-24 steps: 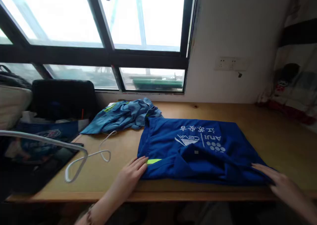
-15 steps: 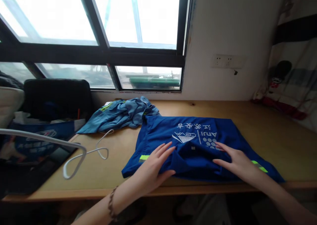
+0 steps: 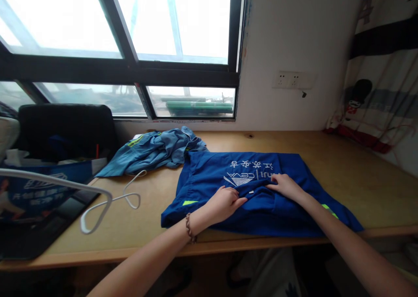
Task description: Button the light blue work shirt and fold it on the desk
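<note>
A royal-blue shirt (image 3: 209, 175) with white print and yellow-green stripes lies spread on the wooden desk (image 3: 342, 166), its back facing up. My left hand (image 3: 225, 201) rests on the shirt near its collar, fingers curled and pinching the fabric. Just to the right, my right hand (image 3: 284, 186) also lies at the collar, fingers bent onto the cloth beside the white print. A bead bracelet circles my left wrist.
A crumpled lighter-blue garment (image 3: 153, 151) lies behind the shirt on the left. A white clothes hanger (image 3: 98, 201) juts over the desk's left end, above a dark bag (image 3: 35, 192). A black chair back (image 3: 65, 129) stands by the window. A patterned curtain (image 3: 382, 92) hangs at right.
Both hands moved from the shirt's outer lower corners inward to its collar area, and the fingers closed on the fabric. The sleeves with yellow-green stripes now lie spread outward.
</note>
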`<action>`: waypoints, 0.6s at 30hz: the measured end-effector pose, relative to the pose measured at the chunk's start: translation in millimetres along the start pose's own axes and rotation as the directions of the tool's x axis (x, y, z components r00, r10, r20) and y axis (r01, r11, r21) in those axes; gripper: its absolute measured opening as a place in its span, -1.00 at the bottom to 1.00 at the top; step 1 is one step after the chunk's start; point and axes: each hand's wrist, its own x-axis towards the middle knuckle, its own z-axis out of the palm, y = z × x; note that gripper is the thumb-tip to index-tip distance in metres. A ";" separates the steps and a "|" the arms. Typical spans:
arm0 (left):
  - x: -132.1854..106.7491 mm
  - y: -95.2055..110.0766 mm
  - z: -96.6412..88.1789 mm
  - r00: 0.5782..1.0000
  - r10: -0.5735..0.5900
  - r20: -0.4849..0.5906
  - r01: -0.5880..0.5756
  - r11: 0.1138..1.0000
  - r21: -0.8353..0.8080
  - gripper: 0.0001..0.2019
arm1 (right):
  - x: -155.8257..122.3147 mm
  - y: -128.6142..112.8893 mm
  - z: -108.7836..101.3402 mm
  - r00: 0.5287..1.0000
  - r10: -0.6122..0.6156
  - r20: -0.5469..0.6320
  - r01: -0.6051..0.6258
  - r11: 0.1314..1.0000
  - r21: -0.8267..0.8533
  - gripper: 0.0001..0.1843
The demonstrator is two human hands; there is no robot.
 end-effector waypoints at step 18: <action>-70.2 -19.0 -6.8 0.990 -0.022 0.137 -0.030 0.930 0.366 -0.11 | -101.9 7.8 -0.4 0.807 -0.570 0.156 0.586 0.805 -0.091 -0.02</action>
